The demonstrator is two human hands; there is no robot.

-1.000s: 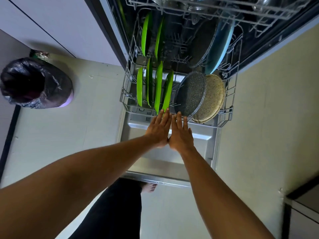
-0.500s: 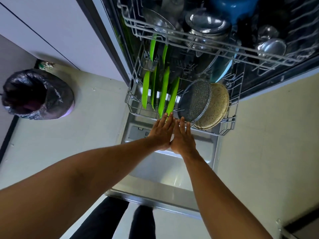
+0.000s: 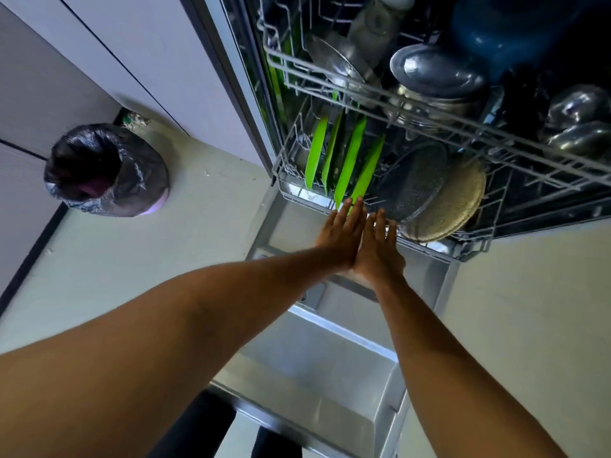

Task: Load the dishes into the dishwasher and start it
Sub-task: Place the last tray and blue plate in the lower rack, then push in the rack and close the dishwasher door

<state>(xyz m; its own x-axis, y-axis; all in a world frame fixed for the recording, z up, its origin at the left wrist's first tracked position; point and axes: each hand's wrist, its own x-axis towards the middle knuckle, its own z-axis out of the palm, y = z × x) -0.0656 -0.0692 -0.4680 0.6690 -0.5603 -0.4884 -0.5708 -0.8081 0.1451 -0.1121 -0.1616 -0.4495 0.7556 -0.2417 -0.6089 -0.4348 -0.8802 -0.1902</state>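
The dishwasher stands open, its steel door folded down in front of me. Its lower rack holds several green plates, a dark speckled pan and a beige speckled pan on edge. My left hand and my right hand lie side by side with straight fingers, pressing on the front rim of the lower rack. The upper rack above carries steel bowls, a steel pot and a blue vessel.
A bin lined with a black bag stands on the pale floor at the left, beside white cabinet fronts. Pale floor stretches to the right of the door. My dark trouser legs show under the door's near edge.
The lower rack has slid further into the dishwasher under both hands. My view has tilted up, so more of the upper rack now shows.
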